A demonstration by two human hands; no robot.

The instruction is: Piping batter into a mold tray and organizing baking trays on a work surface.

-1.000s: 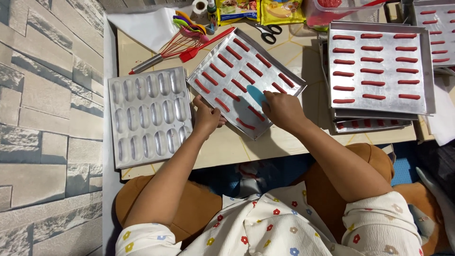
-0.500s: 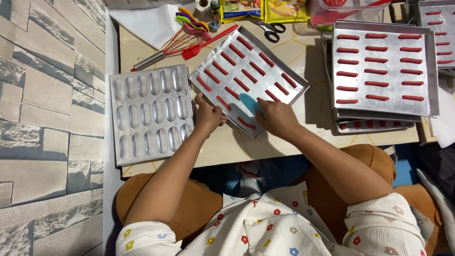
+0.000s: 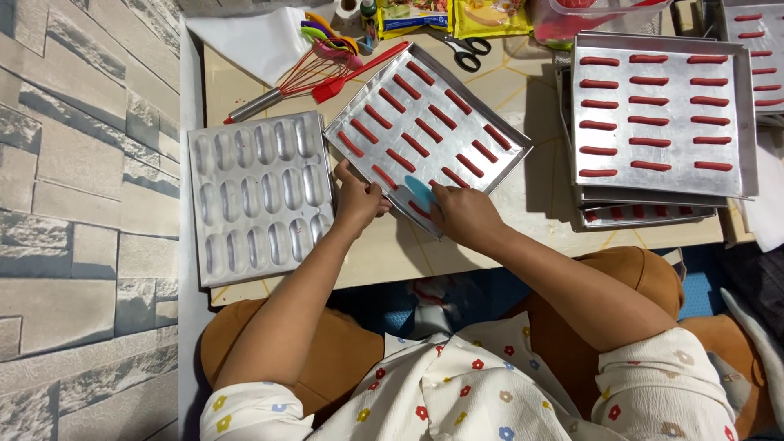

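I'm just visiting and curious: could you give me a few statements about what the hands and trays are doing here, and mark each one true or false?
1. The right hand holds a small blue scraper over the tilted tray. True.
2. The left hand rests on the whisk. False: it grips the tilted tray's near edge; the whisk lies apart, farther back.
3. The tilted tray carries rows of red strips. True.
4. The mould tray with oval hollows is filled with red strips. False: its hollows show bare metal.
5. Scissors lie beyond the tilted tray. True.
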